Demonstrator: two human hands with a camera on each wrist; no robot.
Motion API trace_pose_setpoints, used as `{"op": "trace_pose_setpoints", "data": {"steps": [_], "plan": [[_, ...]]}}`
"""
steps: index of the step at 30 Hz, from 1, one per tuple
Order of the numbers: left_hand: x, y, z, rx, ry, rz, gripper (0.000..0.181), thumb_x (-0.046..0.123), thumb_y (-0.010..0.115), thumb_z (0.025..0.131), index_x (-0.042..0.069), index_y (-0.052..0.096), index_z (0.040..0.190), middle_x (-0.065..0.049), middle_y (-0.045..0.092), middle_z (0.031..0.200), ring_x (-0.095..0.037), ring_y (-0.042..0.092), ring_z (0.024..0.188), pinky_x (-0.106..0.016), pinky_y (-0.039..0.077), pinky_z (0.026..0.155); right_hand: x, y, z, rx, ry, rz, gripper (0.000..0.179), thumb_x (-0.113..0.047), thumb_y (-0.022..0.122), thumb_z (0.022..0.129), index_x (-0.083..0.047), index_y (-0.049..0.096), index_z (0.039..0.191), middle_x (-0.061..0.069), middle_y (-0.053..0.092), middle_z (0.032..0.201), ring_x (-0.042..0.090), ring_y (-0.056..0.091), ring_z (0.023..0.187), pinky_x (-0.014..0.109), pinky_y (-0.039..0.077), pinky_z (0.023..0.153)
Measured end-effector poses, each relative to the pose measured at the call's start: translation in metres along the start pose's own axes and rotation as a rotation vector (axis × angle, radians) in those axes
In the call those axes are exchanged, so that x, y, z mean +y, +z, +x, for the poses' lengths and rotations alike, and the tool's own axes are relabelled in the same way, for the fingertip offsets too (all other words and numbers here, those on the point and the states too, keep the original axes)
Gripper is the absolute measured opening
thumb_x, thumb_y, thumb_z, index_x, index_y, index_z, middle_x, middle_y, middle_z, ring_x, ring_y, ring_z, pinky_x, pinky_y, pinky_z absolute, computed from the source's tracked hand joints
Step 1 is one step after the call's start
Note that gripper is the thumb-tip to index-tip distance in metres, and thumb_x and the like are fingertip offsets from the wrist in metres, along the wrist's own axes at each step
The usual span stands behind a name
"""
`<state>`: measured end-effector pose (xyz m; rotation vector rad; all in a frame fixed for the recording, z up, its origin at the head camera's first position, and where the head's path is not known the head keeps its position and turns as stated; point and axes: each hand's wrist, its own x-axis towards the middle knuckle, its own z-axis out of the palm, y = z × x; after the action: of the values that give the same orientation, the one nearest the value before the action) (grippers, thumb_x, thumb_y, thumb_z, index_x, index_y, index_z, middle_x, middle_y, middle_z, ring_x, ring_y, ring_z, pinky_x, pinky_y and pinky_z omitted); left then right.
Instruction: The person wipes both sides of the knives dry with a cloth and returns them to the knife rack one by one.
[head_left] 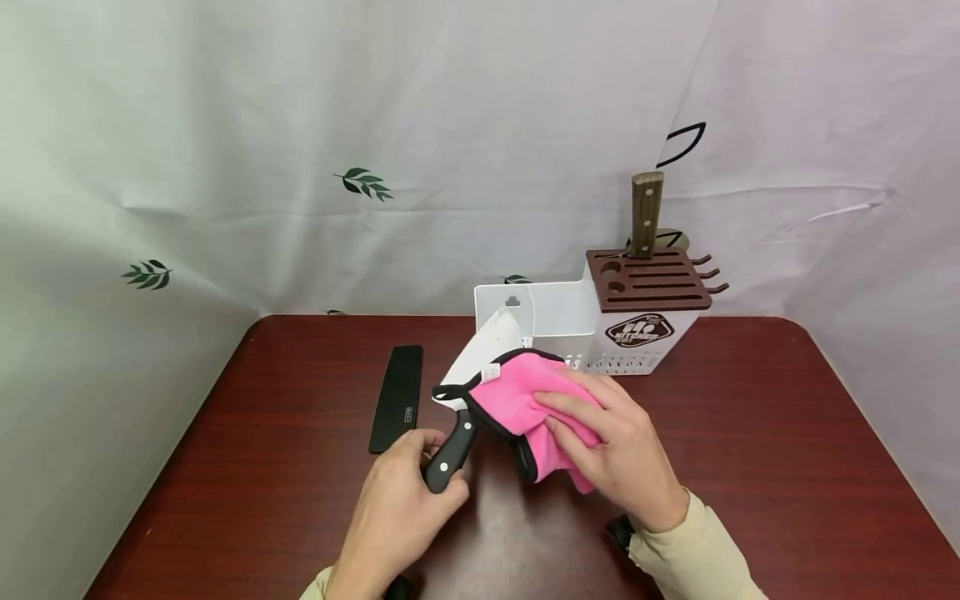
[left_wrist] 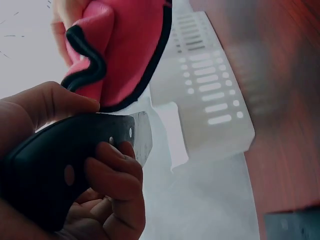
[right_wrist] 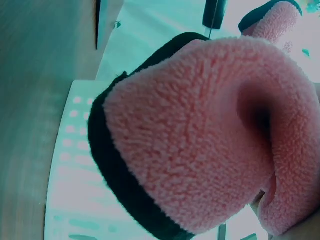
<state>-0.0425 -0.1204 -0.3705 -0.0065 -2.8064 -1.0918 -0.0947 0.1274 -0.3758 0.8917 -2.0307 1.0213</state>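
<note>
My left hand (head_left: 397,504) grips the black riveted handle of a kitchen knife (head_left: 452,454). The broad, pale blade slants up and away over the table. A pink cloth (head_left: 506,396) with black edging and a small white tag covers part of the blade. My right hand (head_left: 622,437) holds this cloth with its fingers pressed into the folds. In the left wrist view, curled fingers (left_wrist: 117,175) and the thumb wrap the handle, and a short stretch of blade shows below the cloth. The fleecy cloth (right_wrist: 190,135) fills the right wrist view and hides most of the right hand.
Behind the cloth stands a white knife holder (head_left: 558,308) with a brown slotted top (head_left: 660,279) and side hooks. A wooden-handled knife (head_left: 645,212) is upright in it. A black blade sheath (head_left: 397,398) lies left on the dark red table (head_left: 247,467). Pale curtains hang around.
</note>
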Motion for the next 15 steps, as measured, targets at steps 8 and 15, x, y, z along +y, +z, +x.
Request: {"op": "trace_pose_setpoints", "data": {"steps": [8,15], "plan": [[0.009,0.009,-0.004,0.004,0.069,0.006,0.031,0.017,0.079,0.071,0.013,0.068,0.099,0.012,0.057,0.081,-0.002,0.053,0.068,-0.028,0.047,0.065,-0.006,0.004,0.009,-0.024,-0.082,0.037,0.023,-0.026,0.062,0.101,-0.011,0.077,0.11,0.011,0.069,0.119,0.03,0.063,0.107,0.029,0.042,0.105],[0.011,0.013,-0.004,0.025,0.092,0.011,0.025,0.015,0.079,0.069,0.017,0.062,0.087,0.013,0.053,0.075,-0.004,0.05,0.065,-0.026,0.044,0.06,-0.01,0.007,0.013,-0.073,-0.127,0.069,0.022,-0.021,0.06,0.101,-0.011,0.076,0.112,0.011,0.068,0.121,0.028,0.063,0.108,0.03,0.044,0.1]]}}
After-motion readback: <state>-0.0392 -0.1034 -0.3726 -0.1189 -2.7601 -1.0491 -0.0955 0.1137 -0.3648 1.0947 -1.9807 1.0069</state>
